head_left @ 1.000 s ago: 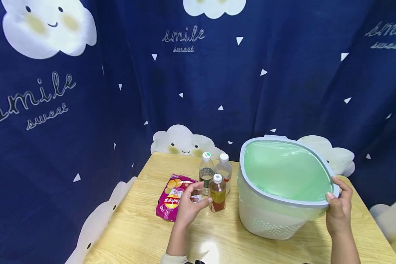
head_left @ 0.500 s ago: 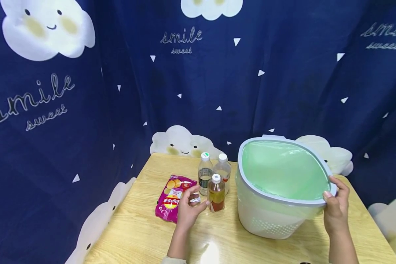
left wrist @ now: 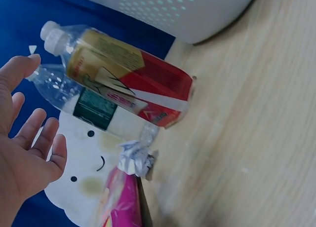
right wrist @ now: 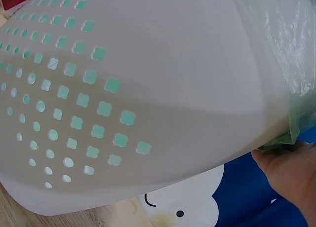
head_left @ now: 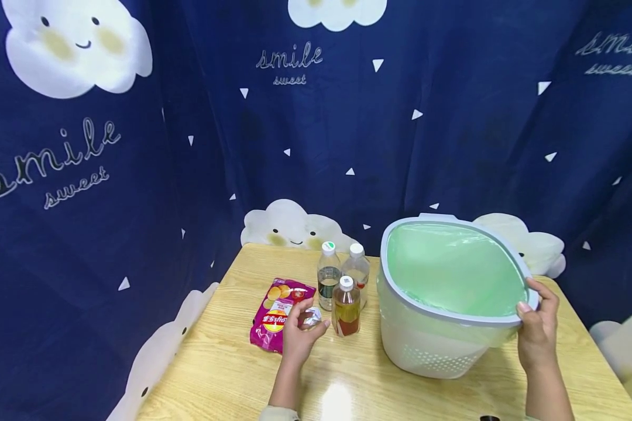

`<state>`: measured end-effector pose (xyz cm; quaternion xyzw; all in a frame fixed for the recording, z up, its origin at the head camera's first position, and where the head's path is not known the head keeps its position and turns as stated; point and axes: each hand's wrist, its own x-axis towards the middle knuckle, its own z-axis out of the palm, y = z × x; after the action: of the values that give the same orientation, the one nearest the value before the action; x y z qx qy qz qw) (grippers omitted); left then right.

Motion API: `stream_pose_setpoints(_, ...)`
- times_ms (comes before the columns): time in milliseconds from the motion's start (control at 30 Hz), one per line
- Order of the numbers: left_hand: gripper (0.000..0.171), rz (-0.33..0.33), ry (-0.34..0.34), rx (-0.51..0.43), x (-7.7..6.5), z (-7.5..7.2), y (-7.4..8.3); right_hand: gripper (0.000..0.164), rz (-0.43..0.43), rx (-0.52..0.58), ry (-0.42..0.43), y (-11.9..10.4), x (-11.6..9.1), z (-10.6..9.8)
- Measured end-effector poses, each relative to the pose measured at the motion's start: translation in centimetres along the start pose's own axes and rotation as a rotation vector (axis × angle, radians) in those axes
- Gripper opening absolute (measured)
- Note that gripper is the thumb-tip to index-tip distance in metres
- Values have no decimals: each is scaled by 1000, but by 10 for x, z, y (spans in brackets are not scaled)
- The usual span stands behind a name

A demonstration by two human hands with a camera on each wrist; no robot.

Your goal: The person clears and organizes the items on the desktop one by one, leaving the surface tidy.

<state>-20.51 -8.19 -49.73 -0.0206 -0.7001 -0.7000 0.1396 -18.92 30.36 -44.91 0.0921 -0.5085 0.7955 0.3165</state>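
Note:
My right hand (head_left: 540,330) grips the right rim of a white trash bin (head_left: 432,355), thumb outside and fingers over the edge. A green plastic bag (head_left: 455,272) lines the bin and folds out under its pale rim. The right wrist view shows the bin's perforated wall (right wrist: 187,79) and the hand (right wrist: 289,175) at the bag's edge. My left hand (head_left: 297,342) hovers with bent, spread fingers and holds nothing. Just right of it stands a bottle with a red and yellow label (head_left: 346,310). A crumpled paper ball (left wrist: 136,159) lies beyond its fingers.
Two more clear bottles with white caps stand behind, one with a dark green label (head_left: 329,280) and one (head_left: 356,272) beside it. A purple chip bag (head_left: 268,336) lies left on the wooden table (head_left: 205,362). A blue curtain (head_left: 316,128) hangs behind.
My left hand has drawn slightly left and down, away from the red and yellow bottle, and more of the paper ball shows. My right hand keeps its grip on the rim.

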Motion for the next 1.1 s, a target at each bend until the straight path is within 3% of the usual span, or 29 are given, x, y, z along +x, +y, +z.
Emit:
stream_pose_setpoints(300,55,-21,29,12,3,0,-22,51,9,-31,-8,-1,-1,-1)
stream_pose_setpoints(533,58,-39,74,-2,17,2,-71,51,4,-19,-10,0,0,-1)
stream_pose_setpoints(700,60,-45,98,-28,20,1,-81,50,2,-8,-15,0,0,-2)
stream_pose_setpoints(800,59,-52,91,-14,17,1,-73,50,3,-14,-17,1,0,-2)
stream_pose_setpoints(867,58,-62,88,-6,17,1,-76,50,5,-15,-13,1,0,-2)
stream_pose_setpoints(933,60,-74,87,14,18,1,-80,50,7,-17,-9,0,-1,-2)
stream_pose_setpoints(1000,62,-78,92,36,21,1,-95,50,7,-21,-5,0,0,-1)
stream_pose_setpoints(1100,64,-54,97,74,25,1,-107,51,5,-19,-7,-1,0,0)
